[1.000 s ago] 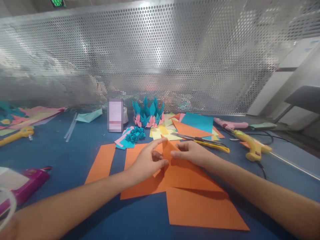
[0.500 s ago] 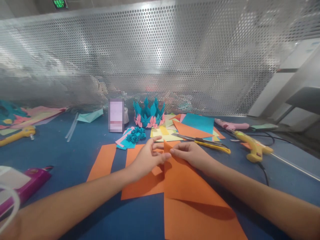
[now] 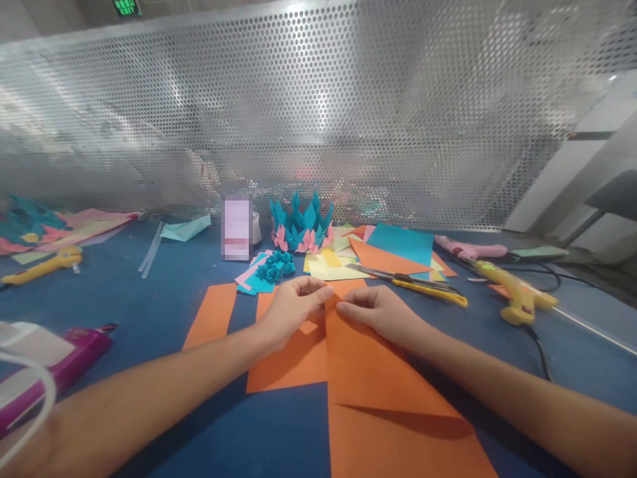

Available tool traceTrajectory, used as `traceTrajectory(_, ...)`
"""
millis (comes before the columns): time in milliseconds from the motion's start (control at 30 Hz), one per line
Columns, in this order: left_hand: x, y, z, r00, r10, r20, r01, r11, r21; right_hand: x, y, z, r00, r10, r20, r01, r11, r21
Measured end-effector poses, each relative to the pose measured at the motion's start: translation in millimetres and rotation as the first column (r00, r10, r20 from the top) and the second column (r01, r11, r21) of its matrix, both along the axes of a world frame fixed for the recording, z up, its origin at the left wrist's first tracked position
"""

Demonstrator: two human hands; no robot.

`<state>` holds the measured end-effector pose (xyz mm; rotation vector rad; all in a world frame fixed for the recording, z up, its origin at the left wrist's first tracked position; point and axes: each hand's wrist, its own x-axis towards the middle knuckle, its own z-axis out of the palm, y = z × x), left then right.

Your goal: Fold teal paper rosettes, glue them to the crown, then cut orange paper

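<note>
An orange paper sheet (image 3: 378, 392) lies on the blue table (image 3: 149, 299) in front of me, one corner folded over into a triangle. My left hand (image 3: 288, 309) and my right hand (image 3: 375, 311) meet at the far tip of that fold, fingers curled and pressing the paper down. Under it lie another orange sheet (image 3: 293, 362) and an orange strip (image 3: 212, 315) to the left.
Behind the hands: teal paper crown (image 3: 301, 222) with pink flowers, teal paper flowers (image 3: 276, 265), loose coloured sheets (image 3: 393, 249), scissors (image 3: 413, 282). Right: yellow glue gun (image 3: 517, 299) with cable, pink glue gun (image 3: 465, 249). Left: purple tool (image 3: 64, 355), yellow glue gun (image 3: 44, 265). Perforated metal screen (image 3: 318, 113) behind.
The raised tip of the orange fold has been brought down flat onto the sheet. Both hands moved slightly forward and now press at the fold's far end.
</note>
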<state>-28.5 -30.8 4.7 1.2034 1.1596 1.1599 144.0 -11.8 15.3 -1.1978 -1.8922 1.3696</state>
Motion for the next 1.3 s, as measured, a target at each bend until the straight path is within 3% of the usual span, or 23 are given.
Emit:
traceTrajectory(433,-0.4,0.8,1.5,0.999,0.02,-0.03,-0.019,0.999,0.025,3.2,-0.5,-3.1,0.999,0.022,-0.028,-0.024,0.996,-0.084)
traceTrajectory(767,-0.8,1.2,5.9,0.999,0.041,-0.005,-0.041,0.998,0.051,1.4,-2.1,-4.7,0.998,0.054,0.016,-0.054,0.998,-0.029)
traceTrajectory(900,-1.4,1.4,8.3,0.998,0.05,0.026,-0.052,0.996,0.066,1.5,-5.3,-1.8,0.996,0.094,0.009,-0.093,0.994,-0.062)
traceTrajectory(1300,-1.1,-2.0,6.4,0.999,0.024,0.038,-0.025,0.999,0.024,2.2,-3.4,-5.5,0.999,0.052,0.01,-0.05,0.995,-0.088)
